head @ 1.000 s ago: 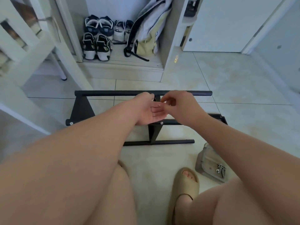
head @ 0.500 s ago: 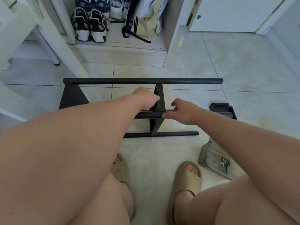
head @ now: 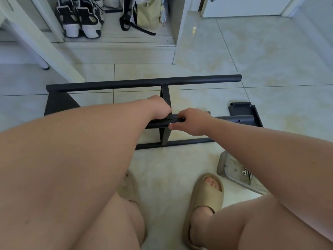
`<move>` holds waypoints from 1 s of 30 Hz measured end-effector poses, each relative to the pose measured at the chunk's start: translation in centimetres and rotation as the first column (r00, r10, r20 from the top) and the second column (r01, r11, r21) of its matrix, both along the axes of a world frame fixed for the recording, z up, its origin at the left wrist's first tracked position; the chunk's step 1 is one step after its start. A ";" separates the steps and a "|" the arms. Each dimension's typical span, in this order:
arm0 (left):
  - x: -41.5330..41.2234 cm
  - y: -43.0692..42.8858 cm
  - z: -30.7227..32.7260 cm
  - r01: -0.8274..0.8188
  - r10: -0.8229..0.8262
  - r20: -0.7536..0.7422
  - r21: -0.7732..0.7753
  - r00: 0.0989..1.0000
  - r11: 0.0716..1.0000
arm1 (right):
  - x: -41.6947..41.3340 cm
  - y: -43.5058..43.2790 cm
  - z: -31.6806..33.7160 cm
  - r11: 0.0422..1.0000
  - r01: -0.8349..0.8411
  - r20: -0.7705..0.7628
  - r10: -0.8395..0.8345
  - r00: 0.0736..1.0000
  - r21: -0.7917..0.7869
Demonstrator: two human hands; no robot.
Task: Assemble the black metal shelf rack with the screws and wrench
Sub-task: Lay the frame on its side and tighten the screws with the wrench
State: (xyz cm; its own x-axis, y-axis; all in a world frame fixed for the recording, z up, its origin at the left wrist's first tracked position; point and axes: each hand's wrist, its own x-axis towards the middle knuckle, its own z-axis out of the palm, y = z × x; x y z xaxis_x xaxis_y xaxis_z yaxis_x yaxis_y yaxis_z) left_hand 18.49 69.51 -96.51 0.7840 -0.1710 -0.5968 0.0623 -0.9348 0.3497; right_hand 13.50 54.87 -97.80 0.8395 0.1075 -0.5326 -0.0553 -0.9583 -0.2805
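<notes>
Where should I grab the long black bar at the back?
Probably the bare stretch of the bar right of the upright, coming from above: it is round, lies level, and nothing crowds it there.

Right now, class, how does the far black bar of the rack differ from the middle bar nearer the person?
The far bar is untouched; the middle bar has the left hand and right hand gripping it beside the centre upright. The far bar's right end is bare, while the middle bar's right end reaches the end panel. Both are black round tubes running left to right across the centre upright.
</notes>
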 end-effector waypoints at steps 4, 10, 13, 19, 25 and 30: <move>-0.7 0.1 -0.2 0.012 -0.010 -0.148 0.016 0.989 1.000 | -1.3 0.3 0.7 1.000 -0.016 -0.067 0.016 0.998 0.001; -3.7 -1.1 -0.1 0.051 -0.040 -0.342 0.025 0.939 0.998 | -5.6 -0.2 1.5 1.000 0.003 -0.193 -0.003 0.981 0.002; -5.8 -2.0 -0.2 0.108 -0.097 -0.335 0.015 0.937 0.994 | -8.3 -1.2 1.9 0.995 0.088 -0.224 -0.074 0.972 0.054; -8.8 -1.8 -0.4 0.126 -0.116 -0.415 -0.003 0.902 0.992 | -14.4 -0.6 0.2 0.975 0.186 -0.128 -0.171 0.977 0.118; -10.7 -1.2 -1.6 0.100 -0.113 -0.192 -0.076 0.975 0.992 | -15.1 -1.4 -0.4 0.971 0.203 -0.025 -0.201 0.979 0.127; -11.3 -0.6 -1.8 0.005 -0.030 -0.157 -0.158 0.987 0.987 | -14.3 -2.0 -0.8 0.998 0.038 0.307 -0.053 0.950 0.054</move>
State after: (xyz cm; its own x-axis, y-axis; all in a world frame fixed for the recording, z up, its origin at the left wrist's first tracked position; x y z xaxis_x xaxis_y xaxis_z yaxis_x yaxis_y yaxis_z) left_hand 7.23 68.87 -98.30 0.6778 -0.2850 -0.6777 0.1125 -0.8708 0.4787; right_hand -0.80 52.83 -98.59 0.9666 0.0836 -0.2424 -0.0025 -0.9422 -0.3350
